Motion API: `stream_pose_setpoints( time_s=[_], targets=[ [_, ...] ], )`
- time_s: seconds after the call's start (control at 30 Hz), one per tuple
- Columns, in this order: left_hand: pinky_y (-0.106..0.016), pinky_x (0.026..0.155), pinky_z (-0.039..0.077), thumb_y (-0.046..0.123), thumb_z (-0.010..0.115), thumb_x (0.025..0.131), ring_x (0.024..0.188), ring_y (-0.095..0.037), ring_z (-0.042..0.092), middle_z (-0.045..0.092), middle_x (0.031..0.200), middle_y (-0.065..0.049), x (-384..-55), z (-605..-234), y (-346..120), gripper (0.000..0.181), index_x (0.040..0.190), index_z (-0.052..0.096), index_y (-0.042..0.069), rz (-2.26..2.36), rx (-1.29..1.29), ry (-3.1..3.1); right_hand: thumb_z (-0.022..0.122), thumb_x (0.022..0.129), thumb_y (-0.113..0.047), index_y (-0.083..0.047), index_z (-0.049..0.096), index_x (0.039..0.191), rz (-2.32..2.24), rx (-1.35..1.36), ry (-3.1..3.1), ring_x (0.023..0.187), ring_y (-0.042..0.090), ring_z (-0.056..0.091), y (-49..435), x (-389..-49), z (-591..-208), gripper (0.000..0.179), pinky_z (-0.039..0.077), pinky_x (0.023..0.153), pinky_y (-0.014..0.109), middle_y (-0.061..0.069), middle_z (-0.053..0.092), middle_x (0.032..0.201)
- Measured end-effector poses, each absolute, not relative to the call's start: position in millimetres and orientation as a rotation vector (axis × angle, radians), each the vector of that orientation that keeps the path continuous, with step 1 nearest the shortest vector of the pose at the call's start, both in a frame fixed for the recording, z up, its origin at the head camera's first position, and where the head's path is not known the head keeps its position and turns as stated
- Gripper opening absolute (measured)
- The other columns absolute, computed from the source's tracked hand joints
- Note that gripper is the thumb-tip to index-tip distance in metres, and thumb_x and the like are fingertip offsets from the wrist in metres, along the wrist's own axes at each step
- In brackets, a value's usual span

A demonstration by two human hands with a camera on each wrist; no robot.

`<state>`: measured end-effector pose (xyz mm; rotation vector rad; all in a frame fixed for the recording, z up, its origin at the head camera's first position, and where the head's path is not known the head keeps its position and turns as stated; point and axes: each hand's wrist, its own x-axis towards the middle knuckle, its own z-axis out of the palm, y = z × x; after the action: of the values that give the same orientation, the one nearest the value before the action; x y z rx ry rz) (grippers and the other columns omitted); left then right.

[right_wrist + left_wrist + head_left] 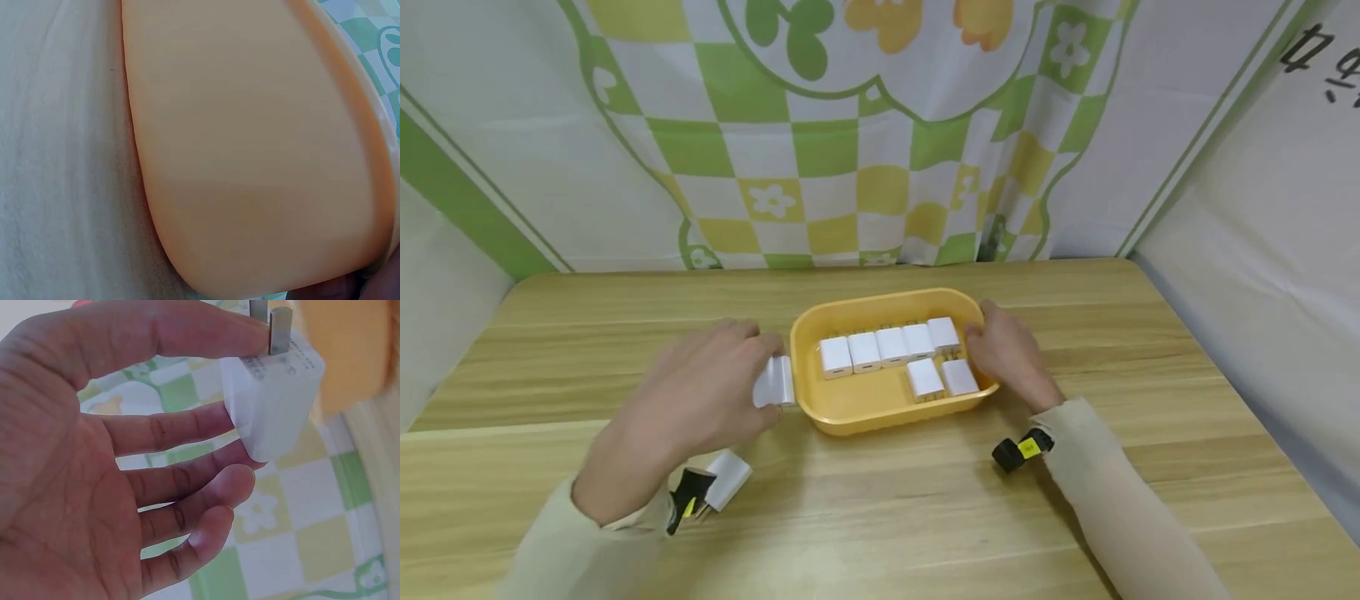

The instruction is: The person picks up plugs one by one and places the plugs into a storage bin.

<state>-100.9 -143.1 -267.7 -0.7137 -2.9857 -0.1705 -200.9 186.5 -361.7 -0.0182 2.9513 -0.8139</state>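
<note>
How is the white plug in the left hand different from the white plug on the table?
The held plug is pinched by the left hand, while the table plug lies on the table with no fingers around it. The held plug is right beside the yellow tray; the table plug is farther from it, near the left wrist. Both are white with metal prongs.

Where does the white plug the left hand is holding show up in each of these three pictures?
Head: left of centre, between the left hand and the yellow tray.
Left wrist: the white plug is in the upper half, right of centre, prongs upward.
Right wrist: not in it.
Shared landmark: the tray, central in head, upper right in left wrist, filling most of right wrist.
</note>
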Motion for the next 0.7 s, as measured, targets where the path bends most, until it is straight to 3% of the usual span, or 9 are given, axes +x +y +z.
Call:
stream_pose_setpoints(
  time_s=[0.3,0.43,0.6,0.7],
  targets=[
    [-0.031,0.053,0.045,0.017,0.082,0.071,0.078,-0.020,0.059,0.066,0.099,-0.005,-121,-247,-104,0.043,0.112,0.070,0.007,-0.193,-0.797,-3.032,0.040,0.106,-0.025,0.005,0.032,0.154,-0.839,-0.027,2.947,0.111,0.037,0.059,189,-199,-363,0.057,0.048,0.094,0.051,0.028,0.052,0.142],
    [-0.032,0.052,0.043,0.020,0.081,0.072,0.074,-0.019,0.057,0.063,0.089,-0.001,-134,-244,-84,0.028,0.096,0.068,0.011,-0.143,-0.827,-3.060,0.041,0.106,-0.025,0.005,0.033,0.153,-0.838,-0.020,2.950,0.120,0.039,0.056,189,-200,-362,0.057,0.046,0.098,0.054,0.028,0.050,0.144],
    [-0.032,0.052,0.042,0.023,0.079,0.075,0.067,-0.017,0.052,0.056,0.077,0.002,-151,-249,-59,0.022,0.083,0.061,0.013,-0.053,-0.894,-3.116,0.042,0.106,-0.025,0.004,0.038,0.150,-0.827,-0.026,2.966,0.113,0.037,0.059,188,-201,-362,0.053,0.048,0.093,0.053,0.027,0.056,0.136],
    [-0.031,0.050,0.037,0.020,0.076,0.075,0.062,-0.015,0.043,0.046,0.067,0.004,-161,-256,-45,0.022,0.072,0.054,0.016,-0.004,-0.925,-3.149,0.042,0.106,-0.024,0.004,0.039,0.149,-0.828,-0.034,2.971,0.108,0.036,0.059,187,-201,-362,0.052,0.049,0.090,0.051,0.027,0.058,0.134]
  ],
)
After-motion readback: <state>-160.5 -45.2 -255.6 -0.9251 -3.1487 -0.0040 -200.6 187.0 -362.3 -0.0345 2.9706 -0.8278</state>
